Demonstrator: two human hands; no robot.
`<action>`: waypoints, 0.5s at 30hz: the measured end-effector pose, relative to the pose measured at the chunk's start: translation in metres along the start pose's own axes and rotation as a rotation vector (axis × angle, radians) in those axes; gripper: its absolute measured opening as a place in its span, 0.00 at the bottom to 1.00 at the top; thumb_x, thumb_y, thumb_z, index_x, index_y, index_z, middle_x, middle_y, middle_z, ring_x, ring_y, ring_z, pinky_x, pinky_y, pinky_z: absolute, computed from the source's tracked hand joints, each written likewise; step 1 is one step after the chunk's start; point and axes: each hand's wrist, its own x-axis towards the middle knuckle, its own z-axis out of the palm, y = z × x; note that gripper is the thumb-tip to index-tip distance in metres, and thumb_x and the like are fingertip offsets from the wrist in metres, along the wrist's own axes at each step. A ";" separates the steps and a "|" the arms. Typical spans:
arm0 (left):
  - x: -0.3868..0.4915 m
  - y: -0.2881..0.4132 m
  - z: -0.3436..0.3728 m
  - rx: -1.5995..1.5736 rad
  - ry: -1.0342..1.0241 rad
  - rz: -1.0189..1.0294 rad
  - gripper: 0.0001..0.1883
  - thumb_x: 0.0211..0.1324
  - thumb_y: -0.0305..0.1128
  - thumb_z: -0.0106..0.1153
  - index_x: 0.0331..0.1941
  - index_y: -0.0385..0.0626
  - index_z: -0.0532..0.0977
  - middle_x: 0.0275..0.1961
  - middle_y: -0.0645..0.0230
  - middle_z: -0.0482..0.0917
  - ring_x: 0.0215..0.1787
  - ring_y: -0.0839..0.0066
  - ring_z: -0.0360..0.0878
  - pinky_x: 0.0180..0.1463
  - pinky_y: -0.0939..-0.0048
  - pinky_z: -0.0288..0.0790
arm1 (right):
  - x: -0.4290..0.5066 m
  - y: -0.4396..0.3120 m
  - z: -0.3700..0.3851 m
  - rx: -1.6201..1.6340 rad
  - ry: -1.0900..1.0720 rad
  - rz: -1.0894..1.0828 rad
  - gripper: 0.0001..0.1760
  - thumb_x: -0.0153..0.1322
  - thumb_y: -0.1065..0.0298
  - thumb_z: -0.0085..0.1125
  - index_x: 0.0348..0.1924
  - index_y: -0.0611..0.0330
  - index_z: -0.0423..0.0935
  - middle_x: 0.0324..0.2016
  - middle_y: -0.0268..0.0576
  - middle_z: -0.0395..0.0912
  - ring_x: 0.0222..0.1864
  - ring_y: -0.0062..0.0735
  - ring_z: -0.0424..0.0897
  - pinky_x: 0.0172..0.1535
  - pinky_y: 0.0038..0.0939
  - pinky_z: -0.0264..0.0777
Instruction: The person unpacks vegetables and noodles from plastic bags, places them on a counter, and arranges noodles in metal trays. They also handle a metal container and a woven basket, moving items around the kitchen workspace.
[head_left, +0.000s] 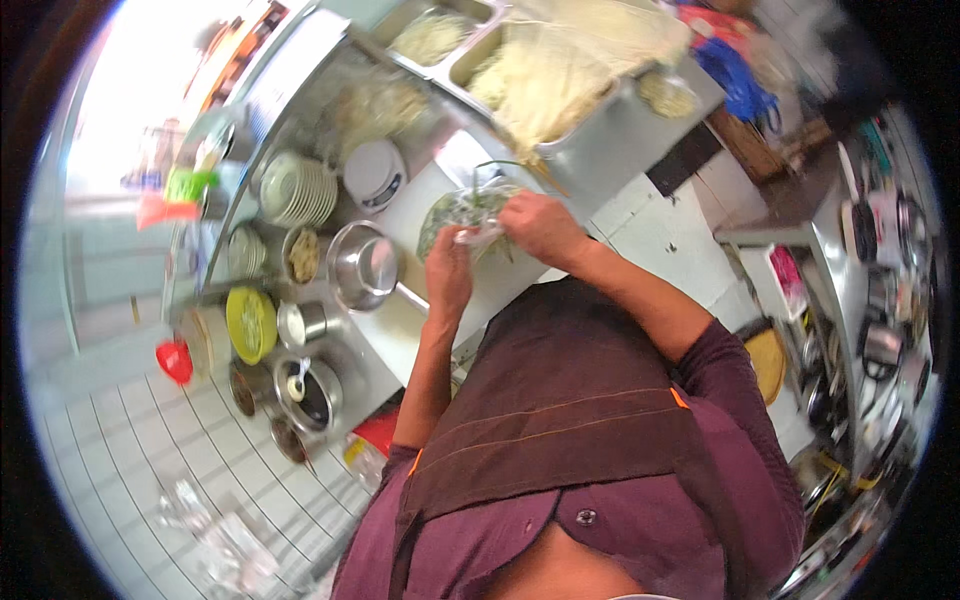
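Note:
A clear plastic bag (442, 212) of green leafy vegetables lies on the white worktop (486, 300) in front of me. My left hand (448, 274) pinches the bag's gathered plastic on its near side. On the other side, my right hand (541, 229) grips the bag's mouth, its fingers curled in. Long green stalks (480, 176) stick out past the plastic between the hands. Just left of my left hand stands a steel bowl (364, 266). The inside of the bag is partly hidden by glare and by my fingers.
Steel trays of pale noodles (536, 82), partly cloth-covered, stand at the back. A white kitchen scale (373, 172), stacked plates (298, 189), a yellow-green bowl (251, 325) and a pot of dark liquid with a ladle (309, 394) line the left. A metal shelf (829, 277) stands right.

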 end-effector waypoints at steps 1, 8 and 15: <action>0.000 0.005 0.001 0.106 0.011 0.017 0.10 0.69 0.30 0.55 0.51 0.44 0.77 0.46 0.54 0.83 0.47 0.58 0.81 0.54 0.60 0.71 | 0.003 0.001 -0.004 -0.006 -0.040 0.014 0.05 0.67 0.71 0.57 0.36 0.58 0.76 0.31 0.46 0.78 0.40 0.49 0.80 0.44 0.43 0.77; -0.001 0.006 0.005 0.469 0.047 0.194 0.13 0.56 0.28 0.63 0.46 0.44 0.81 0.40 0.55 0.81 0.46 0.51 0.78 0.51 0.52 0.71 | 0.013 0.006 -0.022 0.113 0.106 0.084 0.04 0.72 0.69 0.56 0.37 0.60 0.74 0.32 0.48 0.77 0.39 0.53 0.79 0.42 0.45 0.74; 0.000 -0.010 -0.026 0.247 0.346 0.003 0.08 0.63 0.30 0.61 0.42 0.39 0.81 0.39 0.56 0.81 0.42 0.53 0.80 0.47 0.58 0.73 | -0.031 0.039 -0.030 0.398 0.226 0.663 0.07 0.77 0.67 0.53 0.43 0.63 0.74 0.34 0.47 0.79 0.37 0.43 0.78 0.43 0.38 0.72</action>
